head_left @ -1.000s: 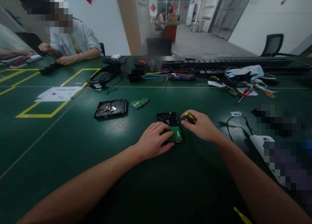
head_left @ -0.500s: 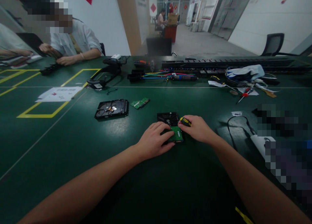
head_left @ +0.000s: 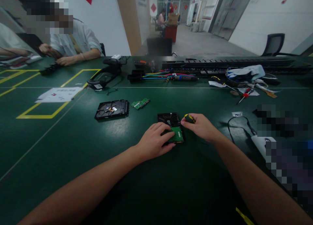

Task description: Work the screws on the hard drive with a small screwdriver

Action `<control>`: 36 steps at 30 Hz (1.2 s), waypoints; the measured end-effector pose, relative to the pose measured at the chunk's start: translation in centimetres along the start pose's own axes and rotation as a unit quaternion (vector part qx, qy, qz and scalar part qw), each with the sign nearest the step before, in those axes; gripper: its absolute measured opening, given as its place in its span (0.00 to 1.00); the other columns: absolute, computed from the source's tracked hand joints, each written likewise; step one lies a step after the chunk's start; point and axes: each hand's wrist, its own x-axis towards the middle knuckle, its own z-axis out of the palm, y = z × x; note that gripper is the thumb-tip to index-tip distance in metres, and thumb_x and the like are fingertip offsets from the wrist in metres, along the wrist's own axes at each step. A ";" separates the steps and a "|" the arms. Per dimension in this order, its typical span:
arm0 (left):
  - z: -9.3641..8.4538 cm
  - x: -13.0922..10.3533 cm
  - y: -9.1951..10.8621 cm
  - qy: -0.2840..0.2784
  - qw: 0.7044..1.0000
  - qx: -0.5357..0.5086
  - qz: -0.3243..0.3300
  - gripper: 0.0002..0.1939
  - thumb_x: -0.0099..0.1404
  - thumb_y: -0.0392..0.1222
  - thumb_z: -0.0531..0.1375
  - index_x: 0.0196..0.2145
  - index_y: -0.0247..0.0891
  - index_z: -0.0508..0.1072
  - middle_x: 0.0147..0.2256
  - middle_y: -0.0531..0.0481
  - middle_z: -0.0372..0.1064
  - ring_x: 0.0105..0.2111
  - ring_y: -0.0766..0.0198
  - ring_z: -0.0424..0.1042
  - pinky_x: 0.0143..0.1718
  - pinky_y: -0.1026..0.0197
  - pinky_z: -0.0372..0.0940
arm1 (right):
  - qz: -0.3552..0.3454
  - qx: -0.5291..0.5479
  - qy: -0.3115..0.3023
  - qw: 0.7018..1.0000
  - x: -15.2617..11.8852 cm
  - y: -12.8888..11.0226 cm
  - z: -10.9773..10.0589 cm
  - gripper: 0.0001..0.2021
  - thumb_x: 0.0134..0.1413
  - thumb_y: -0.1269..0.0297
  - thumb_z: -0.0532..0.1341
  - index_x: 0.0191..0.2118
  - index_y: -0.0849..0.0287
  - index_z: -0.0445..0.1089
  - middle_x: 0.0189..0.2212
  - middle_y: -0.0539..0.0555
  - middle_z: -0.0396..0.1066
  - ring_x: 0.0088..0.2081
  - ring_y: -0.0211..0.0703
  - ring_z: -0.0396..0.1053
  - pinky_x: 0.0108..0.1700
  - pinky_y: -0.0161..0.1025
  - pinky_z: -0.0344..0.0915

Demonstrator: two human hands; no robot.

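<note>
A black hard drive [head_left: 169, 119] lies on the green table [head_left: 73, 146], its green circuit board [head_left: 178, 134] facing up. My left hand [head_left: 153, 141] presses flat on the drive's near left part and holds it down. My right hand [head_left: 201, 127] is closed around a yellow-and-black screwdriver [head_left: 189, 118], its tip hidden at the drive's right edge.
A second opened drive [head_left: 111, 109] and a loose green board [head_left: 140, 103] lie to the left. Coloured cables [head_left: 161, 76], a red screwdriver [head_left: 245, 95], cloth and papers sit at the back. A black cable [head_left: 238, 128] loops at right. Another person's hands [head_left: 64, 59] rest far left.
My right hand dipped toward the drive's right edge with the screwdriver, then shifted slightly back up. My left hand stayed on the drive.
</note>
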 end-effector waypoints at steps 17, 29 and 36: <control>0.3 0.0 -0.1 -0.002 1.000 0.002 -0.002 0.18 0.74 0.50 0.61 0.56 0.39 0.74 0.55 0.40 0.70 0.55 0.48 0.71 0.54 0.44 0.70 | -0.078 -0.221 -0.020 0.972 -0.3 -0.9 0.8 0.09 0.67 0.61 0.59 0.37 0.58 0.71 0.35 0.56 0.75 0.36 0.46 0.71 0.39 0.40 0.60; 0.3 -0.1 0.0 -0.002 1.000 0.001 -0.003 0.18 0.74 0.50 0.61 0.56 0.39 0.73 0.55 0.39 0.70 0.55 0.49 0.70 0.55 0.44 0.70 | -0.085 -0.257 -0.031 0.962 -0.4 -0.8 1.1 0.07 0.70 0.63 0.58 0.40 0.60 0.70 0.39 0.59 0.75 0.39 0.47 0.71 0.42 0.41 0.62; 0.3 0.0 -0.1 0.003 1.000 0.001 0.002 0.18 0.74 0.50 0.61 0.56 0.38 0.74 0.55 0.39 0.70 0.55 0.48 0.71 0.54 0.43 0.70 | -0.081 -0.215 -0.027 0.973 -0.3 -0.6 0.7 0.09 0.70 0.60 0.57 0.38 0.58 0.70 0.36 0.56 0.74 0.37 0.46 0.70 0.41 0.41 0.61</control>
